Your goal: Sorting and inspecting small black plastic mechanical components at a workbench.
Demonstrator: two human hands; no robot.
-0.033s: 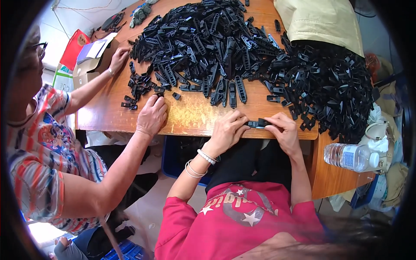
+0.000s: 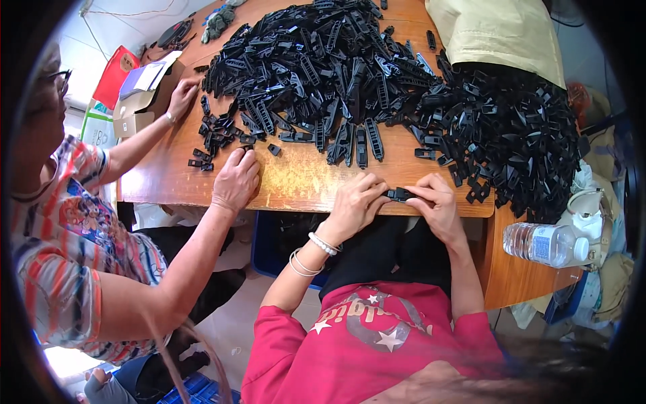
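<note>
At the table's front edge, both my hands pinch one small black plastic part [image 2: 398,194] between them. My left hand [image 2: 358,202], with white bracelets at its wrist, is closed on the part's left end. My right hand [image 2: 436,204] grips its right end between thumb and fingertips. The fingers cover both ends, so whether it is one piece or two joined cannot be made out. Beyond my hands lies a large heap of long black plastic parts [image 2: 303,67], some with ladder-like slots. A second heap of small black clips [image 2: 511,135] is to the right.
A co-worker's hand [image 2: 235,178] rests on the wooden table [image 2: 296,182] at my left, near several small black pieces [image 2: 200,160]. A clear plastic bottle [image 2: 538,244] lies at the right. A beige sack [image 2: 498,34] sits behind the clips; a cardboard box [image 2: 138,111] stands far left.
My right hand has shifted very slightly to the left, and its end of the black part sits closer to my left hand. The co-worker's hands have barely moved.
</note>
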